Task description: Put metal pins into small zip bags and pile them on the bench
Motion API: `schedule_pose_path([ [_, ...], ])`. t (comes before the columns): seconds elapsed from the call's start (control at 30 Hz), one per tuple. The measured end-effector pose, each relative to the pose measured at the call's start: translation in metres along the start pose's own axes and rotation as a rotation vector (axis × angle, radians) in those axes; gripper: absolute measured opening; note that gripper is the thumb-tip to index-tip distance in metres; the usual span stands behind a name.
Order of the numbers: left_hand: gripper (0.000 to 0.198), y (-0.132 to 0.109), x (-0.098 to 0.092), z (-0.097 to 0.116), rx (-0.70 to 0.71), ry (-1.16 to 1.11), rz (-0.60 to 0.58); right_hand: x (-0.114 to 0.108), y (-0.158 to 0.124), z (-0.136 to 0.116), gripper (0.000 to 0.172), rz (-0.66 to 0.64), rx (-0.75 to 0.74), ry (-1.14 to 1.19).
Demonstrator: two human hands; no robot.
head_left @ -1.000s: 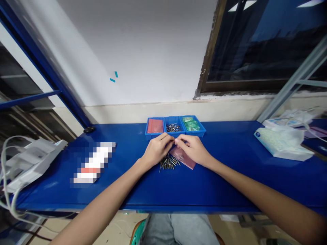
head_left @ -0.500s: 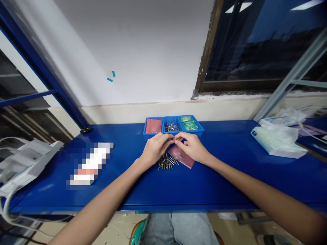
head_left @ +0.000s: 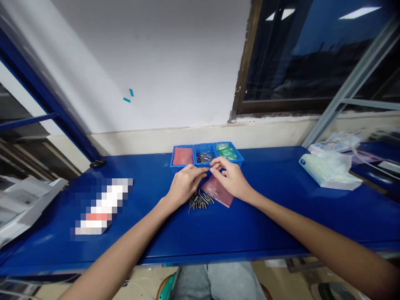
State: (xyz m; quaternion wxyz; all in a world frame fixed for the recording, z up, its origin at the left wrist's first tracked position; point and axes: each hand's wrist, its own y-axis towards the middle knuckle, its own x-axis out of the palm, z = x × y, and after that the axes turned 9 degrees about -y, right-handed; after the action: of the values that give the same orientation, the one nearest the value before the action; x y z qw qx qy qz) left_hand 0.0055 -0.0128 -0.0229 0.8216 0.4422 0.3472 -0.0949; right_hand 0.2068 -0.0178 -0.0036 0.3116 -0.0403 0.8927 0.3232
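Note:
My left hand (head_left: 188, 183) is closed in a pinch over the table, thumb and forefinger together; anything between them is too small to make out. Facing it, my right hand (head_left: 231, 178) has its fingers curled and its thumb close to the left fingertips, its grip hard to see. Beneath my right hand lies a pink plastic bag (head_left: 222, 195) with small pieces in it. Below my left hand, thin metal pins with brass-coloured ends, like blind rivets, form a loose pile (head_left: 201, 201), partly hidden by the fingers.
Behind the hands stand three joined blue bins (head_left: 191, 167): pink bags (head_left: 183, 156) left, metal pins (head_left: 204, 157) middle, green packets (head_left: 227, 152) right. A tissue pack (head_left: 331, 173) sits on the blue table (head_left: 265, 229) at right. A white box (head_left: 29, 208) stands at left.
The view has shifted slightly, so the table items appear further left. My fingertips, touching before, are now a little apart, and the right fingers have loosened somewhat.

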Motion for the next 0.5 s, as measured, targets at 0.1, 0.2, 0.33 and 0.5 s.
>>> schedule_pose_path([
  [0.1,0.011,0.0029,-0.0026,0.0038,-0.067,-0.110,0.059,0.0030,0.0002,0.0037,0.012,-0.028,-0.004,-0.024],
  [0.2,0.006,0.0060,-0.0041,0.0066,-0.062,-0.226,0.120,0.0066,0.0007,0.0070,0.015,-0.071,-0.041,-0.047],
  [0.33,0.013,0.0079,-0.0029,0.0078,-0.107,-0.357,0.140,0.0074,0.0004,0.0079,0.011,-0.111,-0.083,-0.074],
  [0.5,0.015,0.0079,-0.0016,0.0066,-0.203,-0.385,0.174,-0.0012,0.0009,0.0064,0.012,-0.109,-0.118,-0.140],
])
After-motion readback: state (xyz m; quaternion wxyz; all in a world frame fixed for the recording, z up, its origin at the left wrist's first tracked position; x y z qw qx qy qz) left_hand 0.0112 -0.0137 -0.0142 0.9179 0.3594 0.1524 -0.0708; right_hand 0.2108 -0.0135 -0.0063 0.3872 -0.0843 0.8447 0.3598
